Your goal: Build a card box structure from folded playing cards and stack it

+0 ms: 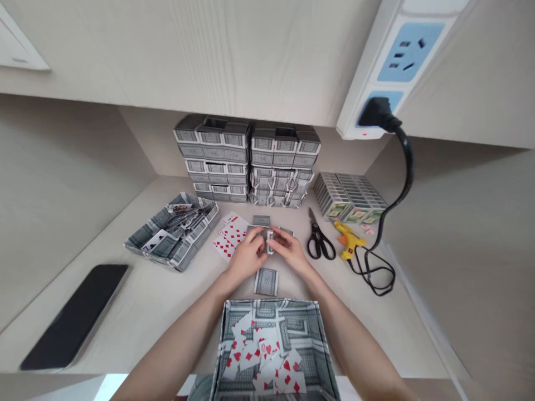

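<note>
In the head view both my hands meet over the middle of the desk around a small folded playing card [270,243], which shows a white edge. My left hand [246,255] has its fingers curled against the card's left side. From the right, the thumb and forefinger of my right hand [291,252] close on it. One grey-backed card [266,282] lies face down just below my hands, and another card back [261,220] lies just above them. Left of my left hand, several red diamond cards [230,236] lie face up and overlapping. More grey card pieces are partly hidden under my fingers.
A card-built box [225,345] with cut card pieces stands nearest me. At left are a card tray [196,234] and a black phone [75,317]. Stacked card boxes [228,153] stand behind. Scissors [320,245], a yellow glue gun [349,239] with its cord, and card packs [349,195] are right.
</note>
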Available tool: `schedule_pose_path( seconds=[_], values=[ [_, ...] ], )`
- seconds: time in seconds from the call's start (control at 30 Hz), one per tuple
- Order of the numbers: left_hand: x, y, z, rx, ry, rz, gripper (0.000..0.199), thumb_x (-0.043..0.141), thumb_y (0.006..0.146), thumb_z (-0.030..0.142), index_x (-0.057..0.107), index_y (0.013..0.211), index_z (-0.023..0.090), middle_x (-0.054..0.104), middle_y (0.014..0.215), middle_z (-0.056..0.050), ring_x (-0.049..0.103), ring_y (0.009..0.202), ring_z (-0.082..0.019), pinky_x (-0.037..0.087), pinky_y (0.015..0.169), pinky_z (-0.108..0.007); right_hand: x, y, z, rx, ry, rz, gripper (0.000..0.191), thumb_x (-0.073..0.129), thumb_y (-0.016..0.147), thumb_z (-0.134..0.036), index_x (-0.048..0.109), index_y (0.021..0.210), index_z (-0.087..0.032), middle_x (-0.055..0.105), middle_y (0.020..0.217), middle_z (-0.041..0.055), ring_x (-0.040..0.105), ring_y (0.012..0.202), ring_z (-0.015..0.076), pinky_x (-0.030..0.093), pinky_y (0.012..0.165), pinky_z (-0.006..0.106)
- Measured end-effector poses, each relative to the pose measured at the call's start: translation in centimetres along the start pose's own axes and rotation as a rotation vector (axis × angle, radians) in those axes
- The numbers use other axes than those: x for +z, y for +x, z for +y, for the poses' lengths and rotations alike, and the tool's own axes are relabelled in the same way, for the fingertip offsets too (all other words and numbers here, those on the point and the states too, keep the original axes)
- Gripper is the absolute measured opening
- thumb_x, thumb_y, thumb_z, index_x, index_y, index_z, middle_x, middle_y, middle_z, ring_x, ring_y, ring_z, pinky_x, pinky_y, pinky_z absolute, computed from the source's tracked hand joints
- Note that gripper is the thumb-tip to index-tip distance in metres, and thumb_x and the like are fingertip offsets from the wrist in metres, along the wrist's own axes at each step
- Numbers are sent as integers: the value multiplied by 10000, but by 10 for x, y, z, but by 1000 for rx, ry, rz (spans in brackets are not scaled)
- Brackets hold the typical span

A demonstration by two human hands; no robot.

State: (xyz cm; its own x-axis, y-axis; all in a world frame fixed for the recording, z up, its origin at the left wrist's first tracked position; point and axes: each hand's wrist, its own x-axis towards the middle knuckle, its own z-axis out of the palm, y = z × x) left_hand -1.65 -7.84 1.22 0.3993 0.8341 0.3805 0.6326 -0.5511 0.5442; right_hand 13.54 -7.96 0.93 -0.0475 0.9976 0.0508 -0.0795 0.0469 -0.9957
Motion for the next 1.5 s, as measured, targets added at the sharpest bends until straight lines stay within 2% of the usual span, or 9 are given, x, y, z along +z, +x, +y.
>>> schedule_pose_path(
  seconds=[0.23, 0.37, 0.47, 0.67, 0.87, 1.03, 1.17, 1.37, 1.5],
  values=[
    [0, 0, -2, 49, 62, -52, 145, 494, 738, 136, 534, 869, 180, 439, 1270, -68, 561, 968, -172, 486, 799, -302, 0, -1, -1, 20, 62, -56, 436, 696, 614, -348, 611, 1023, -225, 628, 917, 23, 591, 820, 165, 454, 779, 303],
    [-5, -1, 1, 83, 140, -92, 204, 506, 789, 343, 544, 923, 193, 458, 1274, -60, 597, 897, -179, 501, 758, -316, -2, -2, -1, 88, 176, -120, 395, 685, 637, -331, 593, 1008, -231, 632, 842, 7, 594, 772, 156, 470, 673, 264],
    [-9, -2, 2, 109, 187, -103, 307, 478, 785, 469, 556, 900, 196, 474, 1268, -53, 614, 855, -182, 505, 718, -316, -3, -3, 1, 151, 272, -173, 378, 678, 655, -312, 577, 1008, -227, 621, 776, -8, 591, 702, 138, 460, 575, 225],
    [-9, -3, 0, 169, 42, -57, 301, 470, 792, 473, 551, 758, 185, 467, 1288, -40, 609, 884, -149, 489, 742, -273, -3, -2, 5, 150, 318, -143, 459, 708, 621, -289, 548, 1045, -217, 623, 780, -2, 586, 641, 125, 442, 514, 203],
    [-8, -4, 2, 223, -135, -3, 268, 545, 759, 432, 554, 729, 166, 436, 1296, -71, 520, 1051, -182, 434, 875, -294, -2, -3, -1, 46, 211, -112, 390, 722, 600, -283, 594, 958, -194, 646, 868, 22, 604, 770, 158, 473, 721, 282],
    [-14, -6, 6, 92, -255, 43, 294, 408, 851, 349, 576, 719, 148, 479, 1118, -102, 517, 956, -164, 422, 865, -318, -2, -6, 0, -159, -74, 50, 513, 765, 530, -289, 579, 996, -183, 639, 957, 54, 590, 884, 206, 450, 824, 346],
    [-13, -6, 6, -134, -369, 58, 287, 365, 865, 363, 556, 817, 155, 554, 918, -68, 532, 907, -174, 424, 860, -360, -1, -11, 3, -293, -363, 131, 550, 754, 549, -308, 563, 1048, -178, 628, 1001, 83, 579, 920, 232, 441, 846, 381],
    [-5, -2, 5, -296, -834, -213, 387, 426, 837, 388, 426, 1157, 169, 543, 1150, -102, 563, 988, -195, 483, 818, -363, -2, -16, -4, -438, -432, 68, 474, 685, 649, -271, 530, 1093, -211, 597, 1090, 78, 544, 1026, 223, 402, 918, 389],
    [-12, -1, -2, -266, -840, -254, 554, 593, 742, 329, 385, 1234, 179, 544, 1177, -118, 554, 1036, -212, 438, 908, -402, -2, -14, 2, -395, -354, 25, 549, 700, 627, -266, 509, 1139, -212, 548, 1184, 88, 495, 1109, 229, 356, 972, 393]
  ],
)
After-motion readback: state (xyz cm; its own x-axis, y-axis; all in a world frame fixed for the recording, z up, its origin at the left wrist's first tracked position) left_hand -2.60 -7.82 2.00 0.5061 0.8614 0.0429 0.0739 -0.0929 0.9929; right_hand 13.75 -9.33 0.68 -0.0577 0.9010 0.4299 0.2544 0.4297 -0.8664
